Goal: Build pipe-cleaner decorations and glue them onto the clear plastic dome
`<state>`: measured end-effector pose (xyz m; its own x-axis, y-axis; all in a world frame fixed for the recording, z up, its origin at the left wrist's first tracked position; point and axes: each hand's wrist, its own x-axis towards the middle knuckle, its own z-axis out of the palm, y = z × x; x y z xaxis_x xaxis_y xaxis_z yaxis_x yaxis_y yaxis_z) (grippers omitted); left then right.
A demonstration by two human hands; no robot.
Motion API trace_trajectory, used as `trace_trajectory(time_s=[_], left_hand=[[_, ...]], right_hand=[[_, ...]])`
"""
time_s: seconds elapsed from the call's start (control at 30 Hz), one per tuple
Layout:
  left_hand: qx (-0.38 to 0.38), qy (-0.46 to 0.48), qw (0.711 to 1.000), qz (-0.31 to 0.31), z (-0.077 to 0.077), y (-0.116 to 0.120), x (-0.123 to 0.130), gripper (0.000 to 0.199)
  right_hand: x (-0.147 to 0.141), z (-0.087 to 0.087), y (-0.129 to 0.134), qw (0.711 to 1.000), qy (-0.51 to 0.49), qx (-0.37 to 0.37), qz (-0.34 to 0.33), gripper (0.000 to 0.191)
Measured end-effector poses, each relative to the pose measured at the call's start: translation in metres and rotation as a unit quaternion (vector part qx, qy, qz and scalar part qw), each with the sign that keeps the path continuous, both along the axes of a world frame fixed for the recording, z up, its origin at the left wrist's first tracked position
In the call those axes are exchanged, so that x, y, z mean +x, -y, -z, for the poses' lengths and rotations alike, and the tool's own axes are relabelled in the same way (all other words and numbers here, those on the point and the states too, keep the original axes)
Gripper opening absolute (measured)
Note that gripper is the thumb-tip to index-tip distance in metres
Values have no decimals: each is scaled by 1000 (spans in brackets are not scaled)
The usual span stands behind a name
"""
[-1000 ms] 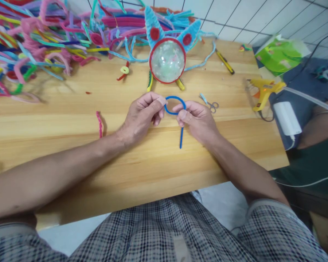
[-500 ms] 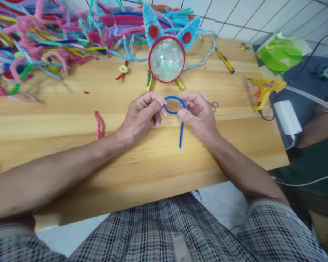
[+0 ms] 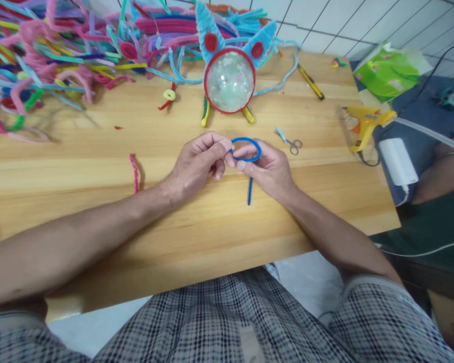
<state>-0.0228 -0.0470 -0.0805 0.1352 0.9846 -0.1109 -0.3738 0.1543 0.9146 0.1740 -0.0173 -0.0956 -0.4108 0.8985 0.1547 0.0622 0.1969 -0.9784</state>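
A blue pipe cleaner [image 3: 258, 150] is bent into a ring between my hands, above the wooden table. My left hand [image 3: 206, 156] pinches the ring's left side between thumb and fingers. At its right and lower side, my right hand [image 3: 267, 166] is closed on the same pipe cleaner, its fingertips reaching inside the loop. One straight blue end hangs below the right hand. Beyond them stands a clear ball [image 3: 230, 81] with a red rim, blue fuzzy ears with red centres, and yellow-green feet. Small scissors [image 3: 293, 145] lie right of my right hand.
Many coloured pipe cleaners [image 3: 79, 60] are heaped at the back left. A twisted pink piece [image 3: 134, 172] lies by my left forearm. A yellow utility knife [image 3: 310, 83], a yellow glue gun [image 3: 366, 126] and a green packet [image 3: 389, 73] are at the right. Another person's arm [image 3: 442, 171] shows there.
My right hand has shifted left and slightly down along the blue pipe cleaner, its fingers now inside the ring. The scissors, mostly hidden before, are uncovered. My left hand keeps its pinch.
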Motion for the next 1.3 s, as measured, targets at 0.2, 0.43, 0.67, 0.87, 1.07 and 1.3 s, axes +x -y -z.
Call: trace_trajectory(time_s=[0.2, 0.43, 0.67, 0.87, 1.07, 1.3], left_hand=[[-3, -5, 1000, -6, -2, 0, 1, 31], [-8, -6, 999, -41, -2, -4, -2, 34], [-5, -7, 1000, -30, -2, -4, -1, 34], [-7, -6, 1000, -11, -3, -3, 0, 34], [-1, -10, 1000, -15, -3, -3, -1, 33], [28, -20, 999, -10, 3, -1, -2, 31]], right_hand=[[-1, -6, 1, 1000, -10, -29, -4, 47], [6, -9, -5, 993, -54, -109, -9, 48], [4, -5, -7, 988, -63, -142, -23, 56], [3, -7, -9, 986, -66, -154, 0, 61], [3, -14, -7, 984, -67, -164, 8, 60], [6, -17, -7, 979, -77, -186, 14, 57]])
